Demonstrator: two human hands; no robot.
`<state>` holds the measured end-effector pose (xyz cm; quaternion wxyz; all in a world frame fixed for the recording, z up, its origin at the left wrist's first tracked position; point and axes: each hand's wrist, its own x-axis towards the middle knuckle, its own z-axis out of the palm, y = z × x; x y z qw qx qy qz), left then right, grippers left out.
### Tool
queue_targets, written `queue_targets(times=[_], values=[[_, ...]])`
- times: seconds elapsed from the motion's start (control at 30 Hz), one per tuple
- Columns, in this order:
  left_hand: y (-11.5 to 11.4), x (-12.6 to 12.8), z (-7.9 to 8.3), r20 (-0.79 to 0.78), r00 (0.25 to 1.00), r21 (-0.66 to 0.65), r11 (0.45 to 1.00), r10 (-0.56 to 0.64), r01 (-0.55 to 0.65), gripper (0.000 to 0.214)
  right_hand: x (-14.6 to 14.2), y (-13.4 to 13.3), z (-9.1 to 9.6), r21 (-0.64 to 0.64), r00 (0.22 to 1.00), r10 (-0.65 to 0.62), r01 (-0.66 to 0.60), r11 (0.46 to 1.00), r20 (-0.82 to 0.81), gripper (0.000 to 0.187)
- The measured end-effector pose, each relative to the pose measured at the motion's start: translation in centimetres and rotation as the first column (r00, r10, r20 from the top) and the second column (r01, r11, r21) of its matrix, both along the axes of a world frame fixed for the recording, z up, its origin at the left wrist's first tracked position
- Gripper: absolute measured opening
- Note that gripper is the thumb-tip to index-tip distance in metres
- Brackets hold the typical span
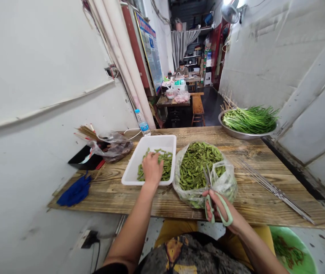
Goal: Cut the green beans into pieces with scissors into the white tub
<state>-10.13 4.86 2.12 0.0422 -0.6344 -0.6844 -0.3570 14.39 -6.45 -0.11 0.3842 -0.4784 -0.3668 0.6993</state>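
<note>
My left hand (152, 167) is over the white plastic tub (130, 167), fingers apart and bent down above the green soybean pods (166, 161) in it. Whether the fingertips touch the pods is hard to see. In my right hand (218, 203) is a pair of scissors (225, 213) with pale green handles. Its blades point away from me and are slightly parted. They reach over the front of a clear plastic bag (227, 182), rolled open and heaped with more soybean pods (198, 163).
A metal bowl (248, 134) of long green stalks stands at the back right, with metal skewers (276, 190) nearer. On the left are a water bottle (143, 123), a black tray (85, 160) and a blue cloth (74, 191). A green basin (293, 251) sits below. Another person (182, 69) sits farther back.
</note>
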Motion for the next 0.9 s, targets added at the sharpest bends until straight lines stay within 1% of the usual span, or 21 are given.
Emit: queue_targets(times=[0.03, 0.07, 0.1, 0.13, 0.17, 0.23, 0.27, 0.37, 0.5, 0.57, 0.63, 0.7, 0.73, 0.8, 0.83, 0.9], values=[[-0.3, 0.8, -0.1, -0.096, 0.995, -0.023, 0.999, -0.042, 0.04, 0.023, -0.1, 0.1, -0.1, 0.005, 1.0, 0.006, -0.006, 1.0, -0.005, 0.047], [-0.6, 2.0, -0.4, -0.174, 0.976, -0.081, 0.989, -0.133, 0.121, 0.02, -0.2, 0.1, -0.1, 0.01, 1.0, 0.01, -0.009, 1.0, -0.009, 0.046], [-0.9, 3.5, -0.8, -0.241, 0.925, -0.2, 0.948, -0.294, 0.249, 0.021, -0.3, 0.2, -0.1, 0.014, 1.0, 0.011, -0.011, 1.0, -0.01, 0.046], [-1.1, 5.0, -1.4, -0.296, 0.863, -0.315, 0.894, -0.411, 0.317, 0.024, -0.3, 0.2, -0.1, 0.015, 1.0, 0.01, -0.01, 1.0, -0.01, 0.046], [-1.3, 6.4, -2.0, -0.34, 0.814, -0.393, 0.858, -0.471, 0.331, 0.026, -0.3, 0.1, -0.1, 0.015, 1.0, 0.008, -0.008, 1.0, -0.012, 0.046], [-1.4, 8.5, -3.1, -0.36, 0.794, -0.462, 0.833, -0.49, 0.304, 0.028, -0.1, 0.0, 0.0, 0.011, 1.0, 0.005, -0.005, 1.0, -0.019, 0.046], [-1.4, 9.2, -3.6, -0.362, 0.798, -0.49, 0.827, -0.481, 0.276, 0.028, -0.1, -0.1, 0.0, 0.008, 1.0, 0.002, -0.002, 1.0, -0.021, 0.046], [-1.2, 9.7, -4.3, -0.344, 0.806, -0.562, 0.793, -0.482, 0.234, 0.027, 0.2, -0.3, -0.2, 0.0, 1.0, -0.015, 0.015, 1.0, 0.004, 0.048], [-0.9, 9.9, -4.3, -0.332, 0.787, -0.6, 0.76, -0.52, 0.249, 0.028, 0.2, -0.1, -0.5, 0.029, 0.998, -0.018, 0.017, 0.999, 0.055, 0.051], [-0.8, 9.9, -3.9, -0.338, 0.776, -0.62, 0.746, -0.532, 0.242, 0.03, 0.1, -0.1, -0.6, 0.041, 0.998, -0.003, 0.001, 0.999, 0.055, 0.049], [-0.9, 9.5, -3.1, -0.338, 0.77, -0.621, 0.743, -0.541, 0.25, 0.028, 0.0, 0.0, -0.7, 0.044, 0.998, 0.013, -0.015, 0.999, 0.055, 0.048], [-0.9, 8.7, -2.1, -0.284, 0.801, -0.581, 0.759, -0.527, 0.293, 0.022, 0.0, -0.1, -0.8, 0.032, 0.998, 0.024, -0.026, 0.999, 0.058, 0.047], [-1.0, 8.2, -1.6, -0.218, 0.833, -0.551, 0.769, -0.509, 0.326, 0.019, 0.0, -0.1, -0.9, 0.024, 0.998, 0.03, -0.031, 0.999, 0.063, 0.047], [-1.1, 7.5, -0.7, 0.003, 0.882, -0.498, 0.764, -0.472, 0.41, 0.017, 0.0, 0.0, -1.1, 0.018, 0.996, 0.049, -0.05, 0.999, 0.078, 0.047], [-1.1, 7.3, -0.5, 0.137, 0.88, -0.48, 0.747, -0.454, 0.46, 0.017, 0.0, 0.0, -1.2, 0.022, 0.994, 0.062, -0.064, 0.998, 0.09, 0.047], [-1.3, 7.2, -0.3, 0.387, 0.825, -0.44, 0.703, -0.412, 0.558, 0.017, 0.0, 0.0, -1.3, 0.039, 0.989, 0.089, -0.094, 0.995, 0.118, 0.046]])
